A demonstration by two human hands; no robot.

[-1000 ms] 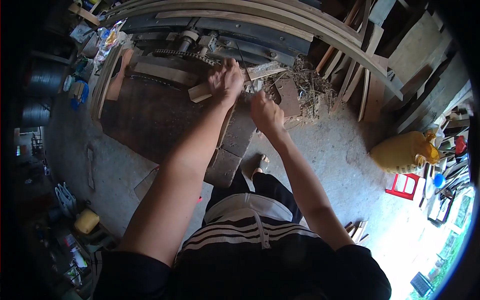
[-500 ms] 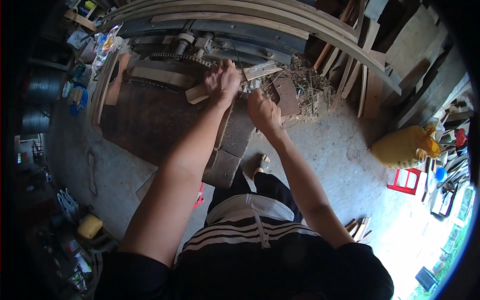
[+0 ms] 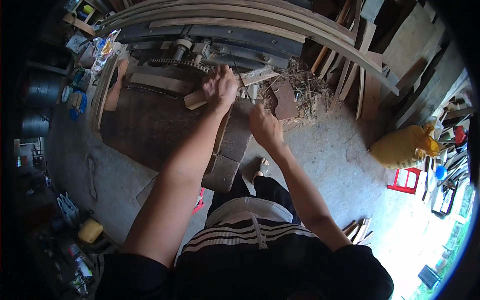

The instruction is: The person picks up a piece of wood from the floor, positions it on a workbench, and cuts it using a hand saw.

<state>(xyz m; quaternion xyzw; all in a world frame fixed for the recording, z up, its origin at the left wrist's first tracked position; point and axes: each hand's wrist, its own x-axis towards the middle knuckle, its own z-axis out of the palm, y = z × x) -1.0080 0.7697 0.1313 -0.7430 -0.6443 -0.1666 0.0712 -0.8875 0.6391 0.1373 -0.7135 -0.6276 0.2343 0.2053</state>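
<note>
My right hand (image 3: 266,126) is closed around the near end of a thin dark rod that looks like a file (image 3: 241,76). The rod slants up and away, passing just right of my left hand (image 3: 220,89). That left hand has its fingers curled at the near end of a dark toothed strip (image 3: 177,63); what they grip is hidden. Against its left side, a short pale wood block (image 3: 195,99) lies on the dark worktable (image 3: 145,117). Beyond the hands, a pale wood piece (image 3: 261,76) lies at an angle.
A machine shaft (image 3: 181,49) and a metal beam (image 3: 240,36) stand behind the worktable. Long boards (image 3: 225,11) run across the back. Wood shavings (image 3: 312,87) are heaped at the right. A yellow sack (image 3: 400,146) and a red stool (image 3: 405,181) stand farther right.
My right hand has drawn back towards my body with the rod, and more of the rod shows. My left hand stays nearly in place.
</note>
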